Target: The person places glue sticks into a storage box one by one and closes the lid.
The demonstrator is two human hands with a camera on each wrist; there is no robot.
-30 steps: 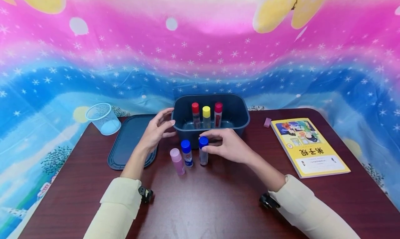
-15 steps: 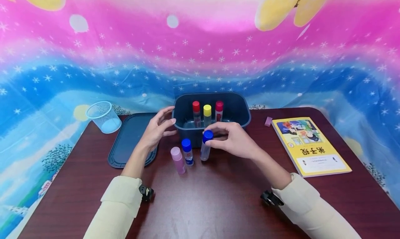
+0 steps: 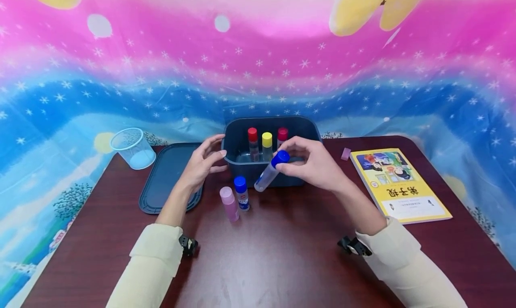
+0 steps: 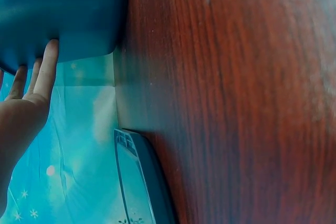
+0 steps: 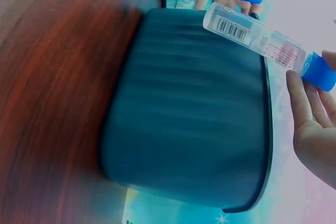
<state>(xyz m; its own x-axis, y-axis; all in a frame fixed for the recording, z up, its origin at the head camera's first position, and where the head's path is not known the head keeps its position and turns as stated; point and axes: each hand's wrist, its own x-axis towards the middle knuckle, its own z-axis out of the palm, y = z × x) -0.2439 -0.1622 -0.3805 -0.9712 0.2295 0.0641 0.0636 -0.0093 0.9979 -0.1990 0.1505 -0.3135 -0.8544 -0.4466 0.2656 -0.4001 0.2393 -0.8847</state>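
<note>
Blue-capped glue stick held tilted over the bin's near rim

The right hand pinches the blue-capped glue stick by its cap, its body slanting down in front of the dark blue bin; the left hand rests straight-fingered against the bin's left wall. A cap-only hold could let the tube slip, or it could knock the red-capped and yellow-capped sticks standing inside the bin.

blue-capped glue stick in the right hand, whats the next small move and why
Probably carry the blue-capped glue stick up over the bin's rim and stand it beside the three sticks inside. The right hand pinches its cap, tilted, in front of the bin; the left hand rests on the bin's side.
</note>
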